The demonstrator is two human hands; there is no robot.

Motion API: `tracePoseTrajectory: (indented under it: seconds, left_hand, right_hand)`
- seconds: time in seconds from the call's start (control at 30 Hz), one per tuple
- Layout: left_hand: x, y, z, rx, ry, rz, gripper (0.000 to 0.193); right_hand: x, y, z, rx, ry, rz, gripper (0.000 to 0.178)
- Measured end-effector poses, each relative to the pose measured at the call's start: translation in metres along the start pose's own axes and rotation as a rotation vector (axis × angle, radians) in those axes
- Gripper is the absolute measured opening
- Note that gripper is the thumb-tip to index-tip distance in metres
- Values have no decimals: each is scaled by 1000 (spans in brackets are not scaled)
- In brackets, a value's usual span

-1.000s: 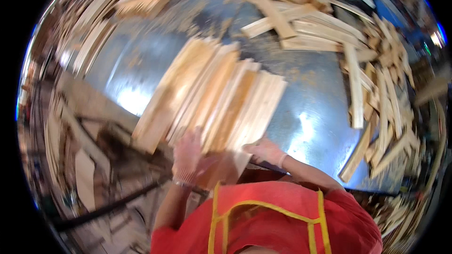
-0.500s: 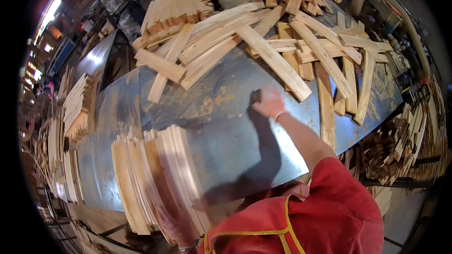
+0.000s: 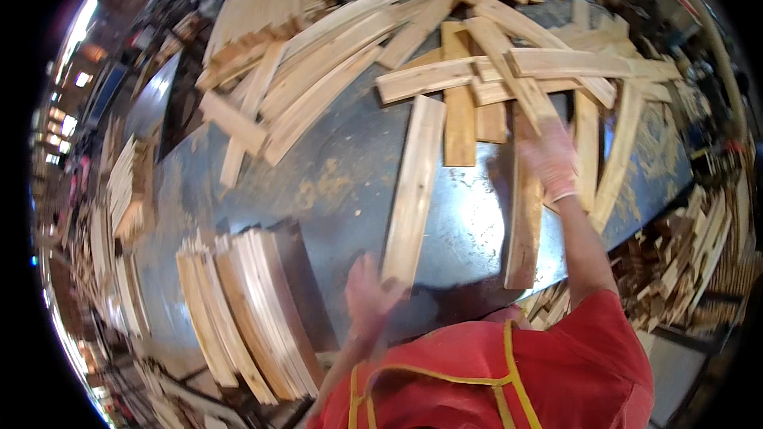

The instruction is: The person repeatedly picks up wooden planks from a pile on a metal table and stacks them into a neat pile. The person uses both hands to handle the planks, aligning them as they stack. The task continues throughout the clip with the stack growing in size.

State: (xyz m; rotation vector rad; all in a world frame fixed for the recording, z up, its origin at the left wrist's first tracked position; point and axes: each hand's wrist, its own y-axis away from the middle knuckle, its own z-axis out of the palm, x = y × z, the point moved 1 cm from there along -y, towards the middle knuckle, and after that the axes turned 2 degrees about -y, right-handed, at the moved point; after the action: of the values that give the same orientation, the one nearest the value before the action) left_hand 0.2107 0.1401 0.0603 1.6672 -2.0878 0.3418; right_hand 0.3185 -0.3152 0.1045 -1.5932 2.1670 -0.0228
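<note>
A pale wooden board [image 3: 415, 183] lies slantwise on the metal-topped table, its near end at my left hand [image 3: 370, 292]. The thumb of that hand laps over the board's near corner, with the fingers bent beside its edge, a little blurred. Farther right, my right hand [image 3: 550, 160] is stretched over the near end of another board [image 3: 513, 71] in a loose, crossed pile; motion smears its fingers, so their grip does not show. Under that forearm's side lies a darker board [image 3: 524, 226]. Left of my left hand stands a row of boards on edge [image 3: 246, 310].
Loose boards [image 3: 334, 56] and a neat stack [image 3: 258, 12] cover the table's far side. Sawdust dots the metal table [image 3: 334, 206]. A bin of offcuts [image 3: 675, 262] stands off the right edge, and more boards [image 3: 127, 187] sit at far left.
My right hand has moved from bare table to the pile at the right. My left hand has left the row of boards for the single board, which has come nearer and turned.
</note>
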Motion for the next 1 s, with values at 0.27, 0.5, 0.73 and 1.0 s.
tracePoseTrajectory:
  seconds: [0.27, 0.5, 0.73, 1.0]
  left_hand:
    - [33, -43, 45, -189, -181, -70, 95]
    - [-76, 38, 17, -478, 1525, -444, 88]
    - [-125, 137, -18, -95, 1181, -483, 52]
    - [-194, 226, -57, 191, -526, -552, 71]
  right_hand:
    - [49, 37, 54, -428, -1053, 525, 80]
    - [-98, 177, 12, -544, -1239, 511, 58]
    - [-188, 245, 47, -1141, -1410, 599, 62]
    - [-244, 295, 48, -1149, -1552, 574, 57]
